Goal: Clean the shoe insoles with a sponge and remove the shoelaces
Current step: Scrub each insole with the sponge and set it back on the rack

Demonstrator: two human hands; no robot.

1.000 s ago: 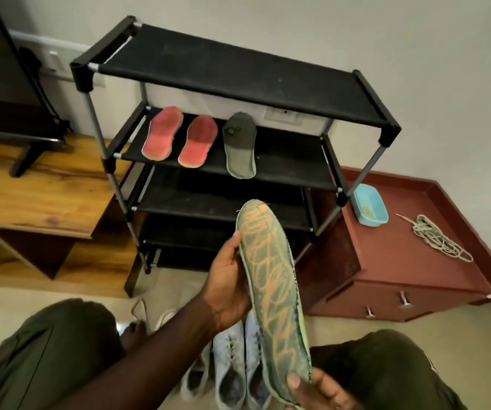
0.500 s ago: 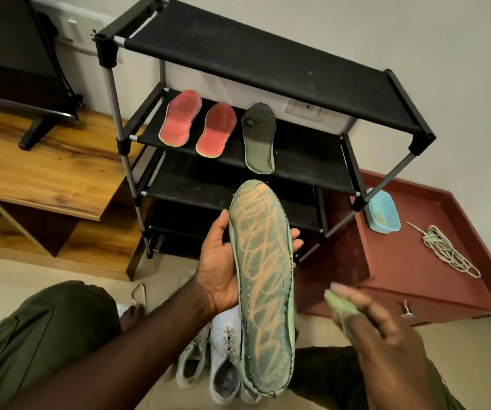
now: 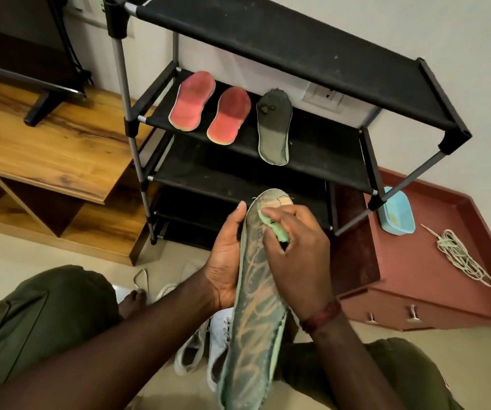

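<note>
Right hand [image 3: 297, 261], just right of the frame's centre, curls its fingers round a small pale green sponge [image 3: 278, 232] and presses it onto the toe end of a long, worn green fabric insole with orange streaks [image 3: 253, 335]. A reddish-brown band [image 3: 321, 316] circles that wrist. Left hand [image 3: 226, 261] grasps the same insole from its left edge, thumb up along the rim and palm behind it, holding it upright and slightly tilted from the centre to the bottom edge of the frame.

Behind the hands stands a black fabric-shelved shoe rack with grey metal poles [image 3: 268, 34]. On its second shelf, in the upper middle of the frame, lie two red foam insoles [image 3: 192, 102] side by side, and just right of them a dark grey-green insole [image 3: 275, 128].

At the right a reddish-brown wooden cabinet with metal knobs [image 3: 415, 276] carries a small light blue plastic tub [image 3: 396, 216] near the rack's leg and, apart from it further right, a loose heap of pale greenish shoelaces [image 3: 460, 255].

Below the held insole, on the pale floor between the person's olive-green trouser knees, sits a pair of white lace-up shoes [image 3: 208, 344], partly hidden. A brown wooden media unit [image 3: 46, 143] fills the left of the frame.
</note>
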